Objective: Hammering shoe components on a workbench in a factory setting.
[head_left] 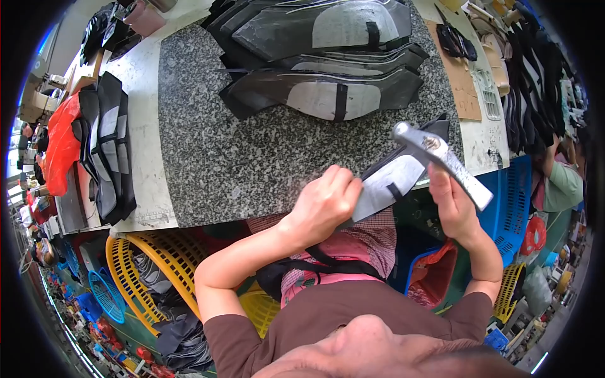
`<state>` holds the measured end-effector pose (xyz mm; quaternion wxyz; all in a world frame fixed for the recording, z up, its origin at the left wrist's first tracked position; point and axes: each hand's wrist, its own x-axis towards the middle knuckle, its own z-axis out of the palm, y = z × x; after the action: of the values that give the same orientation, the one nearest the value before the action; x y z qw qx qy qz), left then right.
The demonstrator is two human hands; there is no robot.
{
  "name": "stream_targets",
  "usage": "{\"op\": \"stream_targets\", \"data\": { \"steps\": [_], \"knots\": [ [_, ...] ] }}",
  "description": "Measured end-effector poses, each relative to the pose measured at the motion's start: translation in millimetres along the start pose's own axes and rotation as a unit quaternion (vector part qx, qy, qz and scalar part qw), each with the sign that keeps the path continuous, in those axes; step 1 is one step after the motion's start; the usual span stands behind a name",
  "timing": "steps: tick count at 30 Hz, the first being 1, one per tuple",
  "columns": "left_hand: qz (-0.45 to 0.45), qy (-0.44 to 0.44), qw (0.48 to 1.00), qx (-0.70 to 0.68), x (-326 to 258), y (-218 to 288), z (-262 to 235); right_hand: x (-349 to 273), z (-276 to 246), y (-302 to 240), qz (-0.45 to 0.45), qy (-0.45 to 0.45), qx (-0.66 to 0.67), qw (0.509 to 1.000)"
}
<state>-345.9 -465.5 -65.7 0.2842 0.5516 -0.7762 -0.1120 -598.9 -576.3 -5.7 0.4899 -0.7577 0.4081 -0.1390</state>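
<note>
My left hand is closed on the near end of a dark, shoe-upper-like leather piece. The piece has a pale grey backing patch and a short black strip, and it slants over the front edge of the granite slab. On the right, my right hand grips a hammer. Its metal head is raised above the piece's far end and hides part of it; the handle is mostly hidden by my fingers. Further back on the slab lie overlapping stacks of similar dark pieces with grey patches and black strips.
More dark pieces and a red plastic bag are at the table's left. Below stand a yellow basket of dark pieces, a blue bin with a red lining and a blue crate. Another person is at far right.
</note>
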Motion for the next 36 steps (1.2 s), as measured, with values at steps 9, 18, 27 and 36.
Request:
{"op": "stream_targets", "data": {
  "steps": [9, 18, 27, 36],
  "knots": [
    [-0.051, -0.041, 0.998, -0.004, 18.2, -1.1, -8.7, 23.9, -3.5, -11.5, -0.041, -0.041, -0.067, 0.996],
    [0.084, -0.028, 0.979, 0.184, -1.4, 6.1, -0.3, 15.2, 1.9, -20.6, -0.056, -0.09, -0.077, 0.991],
    [-0.051, -0.005, 0.997, -0.059, -6.2, -12.0, -19.1, 9.5, 22.7, -11.7, -0.03, -0.13, -0.112, 0.985],
    [-0.006, 0.011, 0.997, -0.072, -15.3, -20.0, -21.1, 1.5, 33.1, -11.6, -0.046, -0.174, -0.156, 0.971]
  ]
}}
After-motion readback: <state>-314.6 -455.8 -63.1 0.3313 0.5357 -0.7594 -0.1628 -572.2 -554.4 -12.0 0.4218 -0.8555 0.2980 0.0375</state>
